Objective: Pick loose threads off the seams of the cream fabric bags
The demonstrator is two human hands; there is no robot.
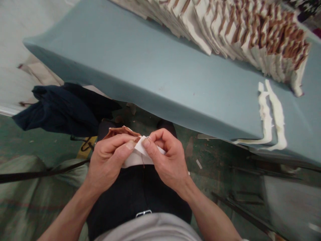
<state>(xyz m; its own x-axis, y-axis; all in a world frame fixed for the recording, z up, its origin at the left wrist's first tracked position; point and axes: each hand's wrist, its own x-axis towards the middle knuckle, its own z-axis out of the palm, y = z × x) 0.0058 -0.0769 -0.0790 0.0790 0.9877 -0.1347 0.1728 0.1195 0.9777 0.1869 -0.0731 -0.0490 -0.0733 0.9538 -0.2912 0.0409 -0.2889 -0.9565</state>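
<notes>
Above my lap, a piece of white and brown sheet material is pinched between both hands. My left hand is closed on its left part, thumb on top, where brown folds stick out beyond the fingers. My right hand grips a white flap between thumb and fingers, close to the left fingertips. A thin dark thread or line runs down from the white part between the hands. Whether it is cloth, leather or paper I cannot tell.
A blue-grey covered table spans the view ahead. On it stands a long row of folded white and brown pieces, with pale torn strips at its right edge. Dark blue cloth hangs at the left. Green sacks lie lower left.
</notes>
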